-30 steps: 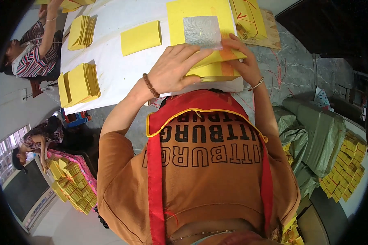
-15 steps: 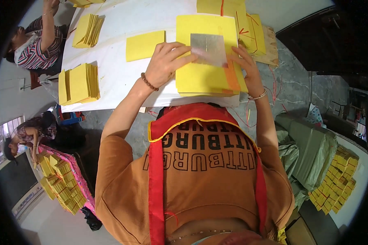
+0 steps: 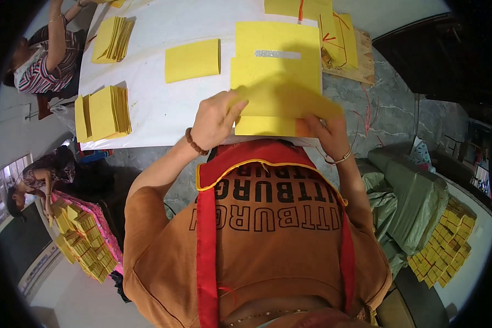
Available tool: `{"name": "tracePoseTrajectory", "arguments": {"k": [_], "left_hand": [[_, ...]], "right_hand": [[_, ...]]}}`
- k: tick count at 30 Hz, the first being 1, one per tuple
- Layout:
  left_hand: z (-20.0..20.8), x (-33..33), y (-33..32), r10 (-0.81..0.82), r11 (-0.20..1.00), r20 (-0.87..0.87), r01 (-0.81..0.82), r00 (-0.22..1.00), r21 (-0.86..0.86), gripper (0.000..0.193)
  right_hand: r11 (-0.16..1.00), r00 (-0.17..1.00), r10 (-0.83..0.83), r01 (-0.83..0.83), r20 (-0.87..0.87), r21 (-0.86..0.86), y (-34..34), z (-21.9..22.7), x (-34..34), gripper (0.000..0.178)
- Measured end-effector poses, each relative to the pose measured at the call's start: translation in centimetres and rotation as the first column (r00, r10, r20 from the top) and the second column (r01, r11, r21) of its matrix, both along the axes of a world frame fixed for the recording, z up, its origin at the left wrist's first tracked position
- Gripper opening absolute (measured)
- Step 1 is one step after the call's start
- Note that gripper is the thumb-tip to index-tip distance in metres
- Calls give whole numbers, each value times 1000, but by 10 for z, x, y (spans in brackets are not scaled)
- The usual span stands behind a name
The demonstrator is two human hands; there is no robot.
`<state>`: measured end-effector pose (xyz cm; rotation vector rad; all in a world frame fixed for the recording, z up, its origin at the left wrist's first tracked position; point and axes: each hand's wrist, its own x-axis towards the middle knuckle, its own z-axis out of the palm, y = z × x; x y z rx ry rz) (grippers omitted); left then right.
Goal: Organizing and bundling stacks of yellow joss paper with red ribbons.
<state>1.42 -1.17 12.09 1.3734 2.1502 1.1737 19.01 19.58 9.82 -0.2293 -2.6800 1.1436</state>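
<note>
A yellow paper sheet [image 3: 279, 90] is folded up from its near side, its raised flap curved and blurred by motion. My left hand [image 3: 217, 121] pinches the flap's left edge between thumb and fingers. At the opposite edge, my right hand [image 3: 331, 131] grips the flap's right corner, its fingers partly hidden by paper. Only a narrow strip of the silver foil square [image 3: 277, 54] shows beyond the flap. More yellow paper [image 3: 249, 127] lies under the flap near the table edge. A folded yellow piece [image 3: 193, 61] rests on the white table left of the sheet.
Bundles of folded yellow paper [image 3: 105, 113] stand on the white table's [image 3: 147, 117] left side. Red-tied yellow bundles [image 3: 340, 41] sit at the far right. A person in a striped top [image 3: 52, 71] works at the far left; another person [image 3: 54, 174] handles yellow stacks lower left.
My hands have drawn back toward me and now hold the sheet's lifted near part. The flap has come up over most of the silver foil square, which lay fully visible before.
</note>
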Motion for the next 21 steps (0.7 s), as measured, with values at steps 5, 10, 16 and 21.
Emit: {"name": "tracePoseTrajectory", "arguments": {"k": [5,10,16,21], "left_hand": [[-15,-1,10,184,982,426,-183,886,-43,36],[-4,0,13,176,984,542,-170,822,-62,60],[-9,-1,18,207,973,557,-227,804,-35,69],[8,-9,21,278,929,326,-167,904,-329,67]], "right_hand": [[743,962,-273,197,-21,-640,-14,7,-14,41],[762,945,-325,291,47,-578,-14,6,-18,39],[685,918,-383,355,99,-636,-13,-1,-25,30],[724,906,-393,410,157,-555,-10,-2,-26,29]]}}
